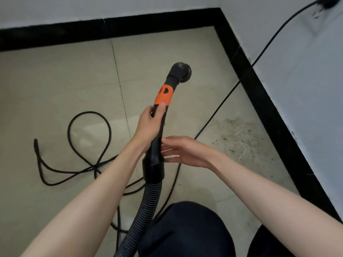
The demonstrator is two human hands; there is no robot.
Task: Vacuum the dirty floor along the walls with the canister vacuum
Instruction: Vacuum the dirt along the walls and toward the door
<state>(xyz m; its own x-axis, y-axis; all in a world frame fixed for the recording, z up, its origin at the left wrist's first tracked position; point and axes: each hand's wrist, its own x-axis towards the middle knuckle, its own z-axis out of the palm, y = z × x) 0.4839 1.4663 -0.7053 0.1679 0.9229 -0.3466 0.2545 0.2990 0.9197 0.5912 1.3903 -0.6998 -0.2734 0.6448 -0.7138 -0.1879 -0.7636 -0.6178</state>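
Wand (160, 125) sits in my view near the middle, held up over the tiled floor (55, 86), pointing away toward the corner. Round brush head (181, 71) at its far end, an orange collar (163, 96) just below that. Ribbed hose (146, 204) joins at a black cuff (153, 170) and runs down toward the bottom edge. Canister itself I cannot make out.

Left hand (149, 125): fingers and thumb wrapped round the wand just under the orange collar, thumb tip touching the collar's edge.

Right hand (182, 151): fingers straight and spread, palm facing the wand, fingertips at or just beside the tube above the cuff. Contact unclear; it grips nothing.

Dirt (235, 138): a speckled grey patch on the tiles along the right wall's black skirting (269, 108), right of the wand.

Black cord (89, 141) loops on the floor at left, crosses under the hose, and runs up the right wall (304, 75) toward a plug (326, 1) at the top corner.

Dark knee (187, 230) at bottom.
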